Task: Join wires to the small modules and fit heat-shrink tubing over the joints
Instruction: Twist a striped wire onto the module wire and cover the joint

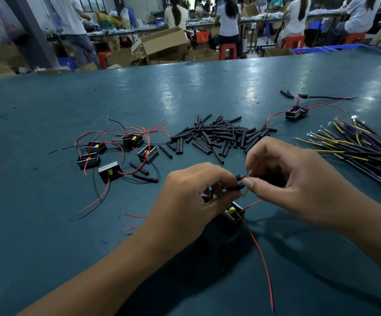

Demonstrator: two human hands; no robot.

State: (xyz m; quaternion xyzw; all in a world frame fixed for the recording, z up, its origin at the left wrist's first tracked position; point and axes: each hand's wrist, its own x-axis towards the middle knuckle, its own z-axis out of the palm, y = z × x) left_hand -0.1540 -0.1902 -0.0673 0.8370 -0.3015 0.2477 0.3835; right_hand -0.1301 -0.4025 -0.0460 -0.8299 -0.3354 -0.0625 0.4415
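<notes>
- As far as I can judge, the job is early: on the table (48,106), toward its right edge, one finished-looking module (296,112) lies wired up.
- Toward the left edge, five bare modules (114,151) wait.
- Mid-table, the heat-shrink pile (219,135) looks barely touched; the wire bundle (356,147) fans along the right edge.
- Near the front edge, my left hand (185,199) pinches tubing and a lead above the current module (232,213).
- My right hand (294,179) pinches the wire ends at the joint, still uncovered.

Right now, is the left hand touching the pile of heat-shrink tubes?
Apart. The head view shows bare table between the left hand and the pile of heat-shrink tubes.
</notes>
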